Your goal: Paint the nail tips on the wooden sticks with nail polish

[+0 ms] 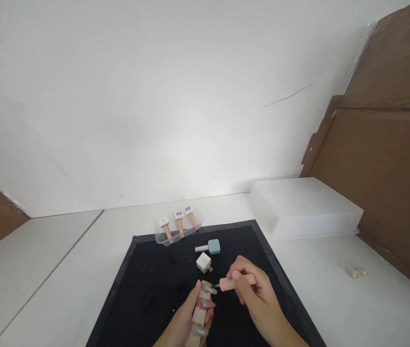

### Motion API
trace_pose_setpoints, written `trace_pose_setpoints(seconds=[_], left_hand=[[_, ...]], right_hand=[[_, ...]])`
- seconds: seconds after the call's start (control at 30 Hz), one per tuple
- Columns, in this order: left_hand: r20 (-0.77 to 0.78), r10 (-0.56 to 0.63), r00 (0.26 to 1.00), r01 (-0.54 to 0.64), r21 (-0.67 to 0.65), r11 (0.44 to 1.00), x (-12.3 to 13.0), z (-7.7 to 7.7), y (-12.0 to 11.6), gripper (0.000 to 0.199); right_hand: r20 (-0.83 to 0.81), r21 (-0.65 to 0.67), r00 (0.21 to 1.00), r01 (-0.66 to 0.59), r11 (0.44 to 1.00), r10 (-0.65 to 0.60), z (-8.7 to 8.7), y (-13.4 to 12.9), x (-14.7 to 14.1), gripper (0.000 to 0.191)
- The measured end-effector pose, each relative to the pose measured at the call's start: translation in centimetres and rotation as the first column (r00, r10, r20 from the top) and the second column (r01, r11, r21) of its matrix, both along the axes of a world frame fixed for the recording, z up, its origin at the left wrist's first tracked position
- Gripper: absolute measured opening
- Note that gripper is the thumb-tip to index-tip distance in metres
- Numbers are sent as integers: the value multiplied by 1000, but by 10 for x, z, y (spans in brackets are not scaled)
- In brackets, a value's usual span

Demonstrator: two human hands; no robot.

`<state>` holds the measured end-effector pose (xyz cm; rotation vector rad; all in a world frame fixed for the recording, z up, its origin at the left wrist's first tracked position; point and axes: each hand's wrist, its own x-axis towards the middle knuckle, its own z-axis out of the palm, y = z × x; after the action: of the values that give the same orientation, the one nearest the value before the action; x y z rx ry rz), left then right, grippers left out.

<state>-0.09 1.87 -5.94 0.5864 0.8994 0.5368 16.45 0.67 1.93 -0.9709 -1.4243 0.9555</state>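
My left hand (189, 308) is closed around a pale wooden stick (199, 315) that carries several false nails. One nail (207, 304) is pinkish; the nail at the far end (210, 289) looks clear or greyish. Between the fingers of my right hand (252, 289) is a nail polish brush with a pink cap handle (227, 283). Its dark tip is at the far-end nail, though I cannot tell whether it touches. Just beyond lies an uncapped white polish bottle (204, 262) with its neck toward me. Behind that is a green polish bottle (214, 246) with a silvery cap, lying down.
A clear tray (161, 239) at the mat's far edge holds 3 white bottles with pink caps. The black mat (147, 284) covers the middle of the white table. At right stand a white box (309, 205) and small pale rings (357, 273). A white wall rises behind.
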Motion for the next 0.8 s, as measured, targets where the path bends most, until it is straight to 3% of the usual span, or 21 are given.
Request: trace_pose_setpoints(seconds=[0.2,0.37,0.8], left_hand=[[-20,26,999,-26,9,1000,1,10,-4,61],[-9,1,1000,-1,4,1000,3,19,0,64],[-15,-24,1000,24,-21,999,1,7,8,67]], right_hand=[[44,70,999,-25,997,22,4,2,0,27],[67,22,997,-44,999,42,3,3,0,27],[182,-53,983,-19,998,29,4,4,-4,11]])
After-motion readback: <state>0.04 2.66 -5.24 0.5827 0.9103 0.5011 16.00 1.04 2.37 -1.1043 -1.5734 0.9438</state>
